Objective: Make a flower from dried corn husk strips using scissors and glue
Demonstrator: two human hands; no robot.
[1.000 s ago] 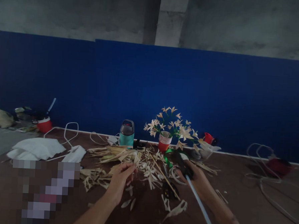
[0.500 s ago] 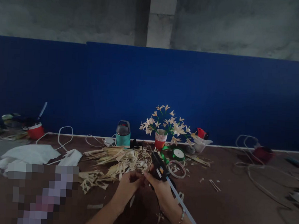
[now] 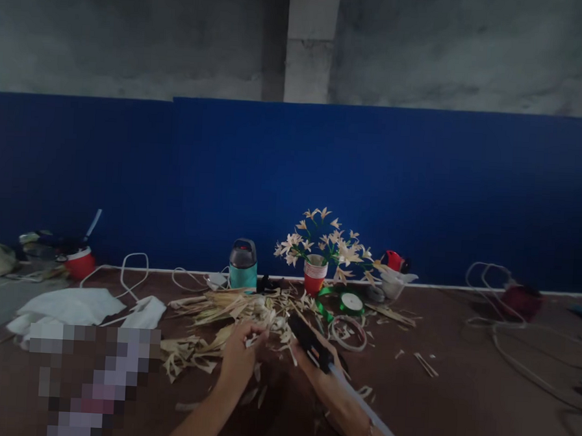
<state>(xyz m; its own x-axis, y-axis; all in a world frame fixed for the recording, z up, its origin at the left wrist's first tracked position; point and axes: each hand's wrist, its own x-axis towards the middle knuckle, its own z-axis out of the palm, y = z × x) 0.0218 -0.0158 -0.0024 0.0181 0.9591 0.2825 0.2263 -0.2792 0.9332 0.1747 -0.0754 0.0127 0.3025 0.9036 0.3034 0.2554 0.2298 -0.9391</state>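
Observation:
My right hand (image 3: 315, 367) is wrapped round a black glue gun (image 3: 310, 341) with a pale glue stick (image 3: 359, 400) trailing back along my forearm; its nozzle points left and up. My left hand (image 3: 239, 353) has its fingers pinched on a small pale strip of dried leaf, just left of the nozzle. Both hands hover over a heap of dried leaf strips (image 3: 227, 312) on the brown table (image 3: 457, 402).
Behind the heap stand a red cup of straw flowers (image 3: 316, 274), a teal jar (image 3: 243, 264), green ribbon spools (image 3: 349, 303) and a white bowl (image 3: 395, 285). White cloths (image 3: 66, 304) lie left, cables (image 3: 509, 340) right. A blue wall closes the back.
My right hand brought the glue gun from the right of the heap toward my left hand. My left hand lifted a leaf piece; both hands now meet near the centre.

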